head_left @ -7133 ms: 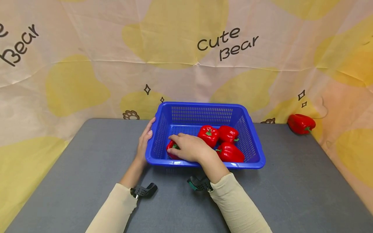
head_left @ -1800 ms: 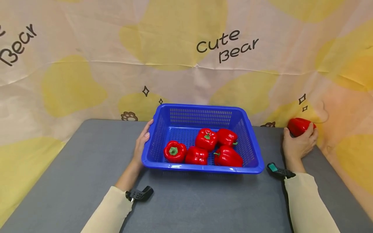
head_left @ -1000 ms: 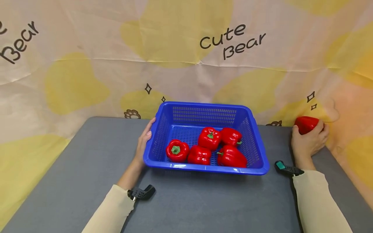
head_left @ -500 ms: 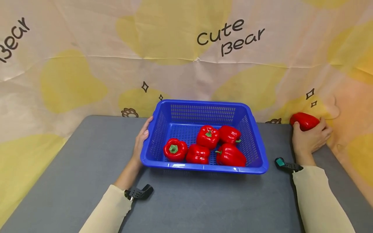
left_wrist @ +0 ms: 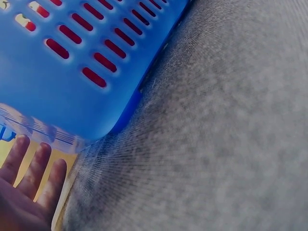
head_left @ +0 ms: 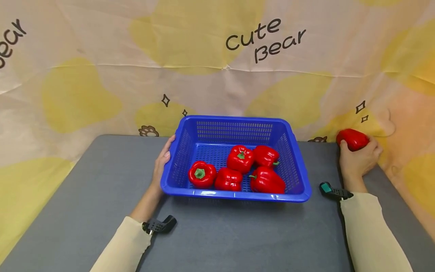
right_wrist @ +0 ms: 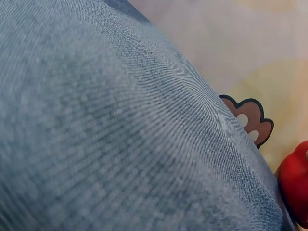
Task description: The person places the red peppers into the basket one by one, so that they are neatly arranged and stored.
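My left hand (head_left: 161, 163) rests against the left side of a blue plastic basket (head_left: 234, 195). In the left wrist view its fingers (left_wrist: 33, 171) look fairly straight below the slotted basket wall (left_wrist: 72, 86). Several glossy red bell peppers lie in the basket, among them one with its green stem end (head_left: 202, 174) facing up at the left. At the table's far right corner my right hand (head_left: 360, 160) grips another red bell pepper (head_left: 352, 139), thumb on its left and fingers on its right. The right wrist view shows only part of that pepper (right_wrist: 296, 183).
A grey table (head_left: 238, 234) lies under everything. Behind it hangs a patterned cloth backdrop (head_left: 204, 45) with "Cute Bear" lettering, close to the table's back edge. A black wrist camera (head_left: 159, 225) sits on the left forearm, another (head_left: 334, 191) on the right.
My right hand has gone from a pepper inside the basket to the pepper at the far right corner, which it now grips and has turned slightly. The left hand stays at the basket.
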Demonstrator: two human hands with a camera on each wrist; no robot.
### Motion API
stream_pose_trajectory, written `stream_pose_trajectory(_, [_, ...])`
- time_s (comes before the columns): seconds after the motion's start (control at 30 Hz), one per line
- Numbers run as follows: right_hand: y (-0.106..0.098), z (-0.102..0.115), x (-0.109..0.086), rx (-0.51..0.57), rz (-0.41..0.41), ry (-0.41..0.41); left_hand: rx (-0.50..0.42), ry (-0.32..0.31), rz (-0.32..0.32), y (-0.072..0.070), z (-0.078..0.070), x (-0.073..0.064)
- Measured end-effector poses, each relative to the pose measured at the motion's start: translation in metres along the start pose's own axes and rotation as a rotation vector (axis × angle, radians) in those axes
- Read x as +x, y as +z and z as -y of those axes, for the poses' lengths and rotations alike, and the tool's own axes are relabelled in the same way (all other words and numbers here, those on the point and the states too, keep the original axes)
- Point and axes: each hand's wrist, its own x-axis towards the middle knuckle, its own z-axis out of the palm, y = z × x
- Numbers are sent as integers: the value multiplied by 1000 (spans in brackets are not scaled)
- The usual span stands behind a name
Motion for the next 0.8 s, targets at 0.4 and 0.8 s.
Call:
stream_pose_trajectory(0.4, [-2,-1,-3,47,15,-6,4,-18,-1,-2,4,2])
stream_pose_trajectory(0.8, [-2,-2,-4,30,54,4,21,0,2,-1,2,1])
